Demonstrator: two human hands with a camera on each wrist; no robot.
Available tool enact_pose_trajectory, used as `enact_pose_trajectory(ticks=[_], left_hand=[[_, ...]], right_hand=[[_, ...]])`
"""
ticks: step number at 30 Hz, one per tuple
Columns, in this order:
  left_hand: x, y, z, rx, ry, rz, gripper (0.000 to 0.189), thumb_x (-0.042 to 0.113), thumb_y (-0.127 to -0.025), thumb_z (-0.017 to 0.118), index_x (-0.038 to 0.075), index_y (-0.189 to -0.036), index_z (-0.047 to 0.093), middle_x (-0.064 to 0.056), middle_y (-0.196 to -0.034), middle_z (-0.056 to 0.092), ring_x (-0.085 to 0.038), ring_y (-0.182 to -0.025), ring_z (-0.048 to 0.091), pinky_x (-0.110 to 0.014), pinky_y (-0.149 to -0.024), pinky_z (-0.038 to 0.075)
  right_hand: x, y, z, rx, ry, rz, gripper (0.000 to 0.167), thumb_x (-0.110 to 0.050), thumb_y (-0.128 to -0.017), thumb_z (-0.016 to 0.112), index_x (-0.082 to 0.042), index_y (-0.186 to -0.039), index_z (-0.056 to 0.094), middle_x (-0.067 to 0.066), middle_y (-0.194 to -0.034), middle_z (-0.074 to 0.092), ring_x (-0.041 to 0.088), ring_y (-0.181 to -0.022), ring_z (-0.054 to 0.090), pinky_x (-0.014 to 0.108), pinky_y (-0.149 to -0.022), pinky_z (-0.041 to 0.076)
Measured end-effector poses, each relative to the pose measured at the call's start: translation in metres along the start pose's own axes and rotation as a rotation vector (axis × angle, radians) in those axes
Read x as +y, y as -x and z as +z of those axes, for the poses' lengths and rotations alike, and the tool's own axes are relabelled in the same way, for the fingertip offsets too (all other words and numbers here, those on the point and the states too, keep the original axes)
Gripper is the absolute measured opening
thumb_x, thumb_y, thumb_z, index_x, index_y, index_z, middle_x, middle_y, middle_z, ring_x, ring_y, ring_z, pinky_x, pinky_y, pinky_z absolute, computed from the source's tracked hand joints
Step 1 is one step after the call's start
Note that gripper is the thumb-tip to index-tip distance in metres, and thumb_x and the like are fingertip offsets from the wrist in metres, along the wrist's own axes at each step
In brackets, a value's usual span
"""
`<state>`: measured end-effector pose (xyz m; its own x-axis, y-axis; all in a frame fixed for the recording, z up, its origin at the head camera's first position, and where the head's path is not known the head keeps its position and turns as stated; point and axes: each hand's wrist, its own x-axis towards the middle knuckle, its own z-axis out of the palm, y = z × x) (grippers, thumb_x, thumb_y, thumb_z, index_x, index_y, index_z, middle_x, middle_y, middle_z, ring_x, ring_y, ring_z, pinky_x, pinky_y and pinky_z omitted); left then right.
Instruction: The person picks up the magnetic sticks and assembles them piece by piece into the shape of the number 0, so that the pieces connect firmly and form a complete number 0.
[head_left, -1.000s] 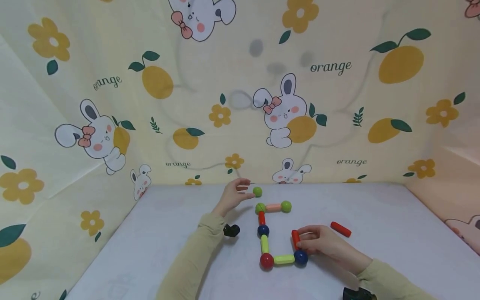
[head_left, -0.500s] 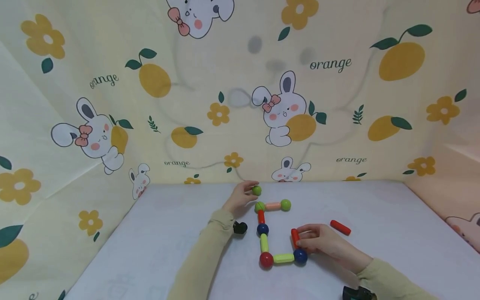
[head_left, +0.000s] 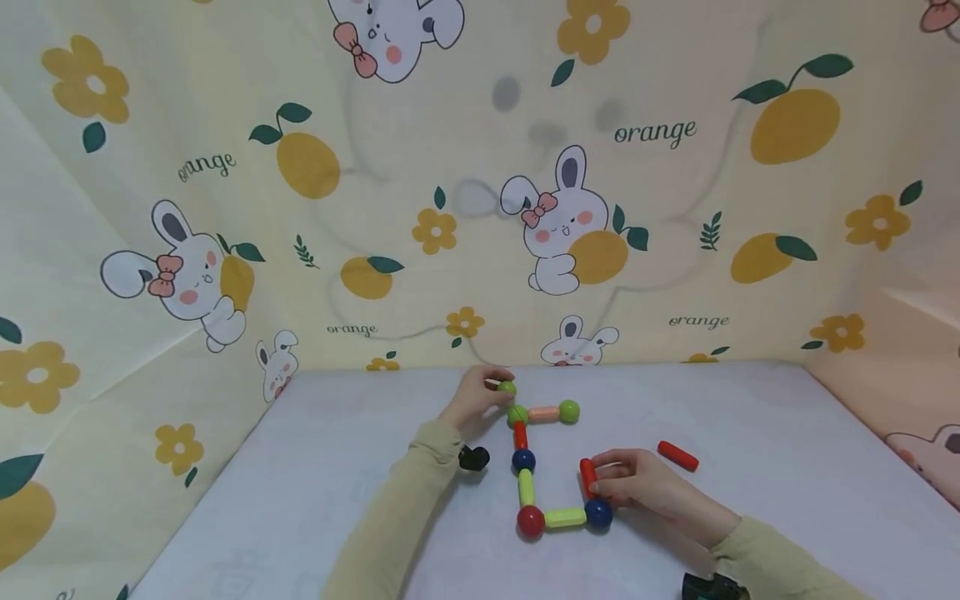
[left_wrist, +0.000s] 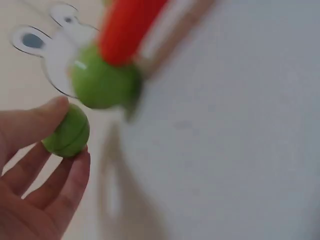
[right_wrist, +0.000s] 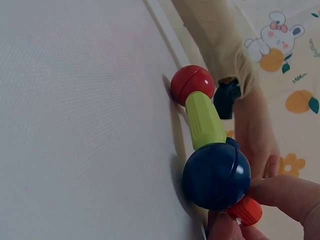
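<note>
My left hand (head_left: 477,395) pinches a green ball (left_wrist: 67,131) between thumb and fingertips, close behind the green corner ball (left_wrist: 102,80) of a chain of balls and rods. From that corner a pink rod (head_left: 543,413) runs right to another green ball (head_left: 569,411). Toward me follow a red rod (head_left: 520,435), a small blue ball (head_left: 523,460), a yellow-green rod (head_left: 527,488) and a red ball (right_wrist: 192,85). A second yellow-green rod (right_wrist: 205,120) leads to a large blue ball (right_wrist: 216,175). My right hand (head_left: 637,483) pinches a red rod (head_left: 588,477) at that blue ball.
A loose red rod (head_left: 678,456) lies right of my right hand on the white tabletop (head_left: 360,500). Behind the table's far edge hangs a cloth (head_left: 450,125) printed with rabbits and oranges. Each wrist carries a black camera (head_left: 473,458).
My left hand reached the loose green ball, closed its fingers on it and brought it slightly nearer the corner ball. My right hand has stayed in place on the red rod.
</note>
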<state>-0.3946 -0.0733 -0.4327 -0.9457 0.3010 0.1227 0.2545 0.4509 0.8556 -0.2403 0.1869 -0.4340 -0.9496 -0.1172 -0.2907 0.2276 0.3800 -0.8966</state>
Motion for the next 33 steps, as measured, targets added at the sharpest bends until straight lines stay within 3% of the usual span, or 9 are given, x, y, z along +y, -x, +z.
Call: enact_pose_trajectory(ticks=[4,10,16,20,24,33], left_hand=[[0.017,0.005,-0.004,-0.008,0.048,0.049,0.033,0.010,-0.082,0.077,0.010,-0.113,0.066,0.000,-0.108,0.065,-0.018,-0.097,0.061,-0.028,-0.083,0.053],[0.041,0.023,0.003,-0.148,0.115,0.061,0.033,0.015,-0.081,0.078,0.014,-0.112,0.066,0.002,-0.108,0.065,-0.017,-0.098,0.062,-0.030,-0.086,0.053],[0.046,0.038,0.020,-0.285,0.069,0.046,0.035,0.022,-0.080,0.079,0.011,-0.111,0.066,0.003,-0.102,0.063,-0.016,-0.093,0.061,-0.029,-0.082,0.053],[0.048,0.040,0.031,-0.368,0.018,0.077,0.034,0.023,-0.081,0.078,0.010,-0.110,0.067,0.006,-0.100,0.064,-0.014,-0.095,0.059,-0.025,-0.084,0.050],[0.050,0.042,0.040,-0.446,0.032,0.080,0.035,0.019,-0.082,0.077,0.006,-0.113,0.067,0.007,-0.101,0.066,-0.013,-0.093,0.061,-0.024,-0.082,0.051],[0.054,0.045,0.051,-0.516,0.059,0.105,0.035,0.014,-0.085,0.074,0.003,-0.117,0.064,0.007,-0.103,0.066,-0.007,-0.089,0.064,-0.022,-0.078,0.054]], right_hand=[[-0.001,0.003,-0.001,-0.011,0.015,-0.011,0.047,-0.011,-0.081,0.076,0.005,-0.121,0.057,0.011,-0.100,0.068,0.021,-0.083,0.065,0.033,-0.073,0.057],[-0.001,0.004,-0.004,-0.015,-0.003,0.002,0.047,-0.011,-0.083,0.074,0.005,-0.123,0.055,0.011,-0.100,0.068,0.022,-0.084,0.064,0.034,-0.075,0.056],[0.003,0.000,-0.002,-0.027,-0.007,-0.012,0.049,-0.013,-0.080,0.078,0.005,-0.122,0.057,0.011,-0.099,0.068,0.022,-0.083,0.065,0.033,-0.073,0.057],[0.002,0.000,-0.003,-0.026,-0.006,-0.011,0.049,-0.014,-0.080,0.078,0.004,-0.121,0.057,0.010,-0.099,0.068,0.021,-0.084,0.064,0.033,-0.074,0.057],[0.001,0.000,-0.003,-0.031,-0.012,-0.010,0.050,-0.015,-0.081,0.078,0.004,-0.122,0.057,0.010,-0.098,0.068,0.022,-0.083,0.064,0.033,-0.074,0.057],[0.002,0.000,-0.004,-0.050,-0.021,-0.005,0.047,-0.011,-0.083,0.075,0.005,-0.123,0.056,0.010,-0.098,0.068,0.023,-0.083,0.065,0.034,-0.074,0.056]])
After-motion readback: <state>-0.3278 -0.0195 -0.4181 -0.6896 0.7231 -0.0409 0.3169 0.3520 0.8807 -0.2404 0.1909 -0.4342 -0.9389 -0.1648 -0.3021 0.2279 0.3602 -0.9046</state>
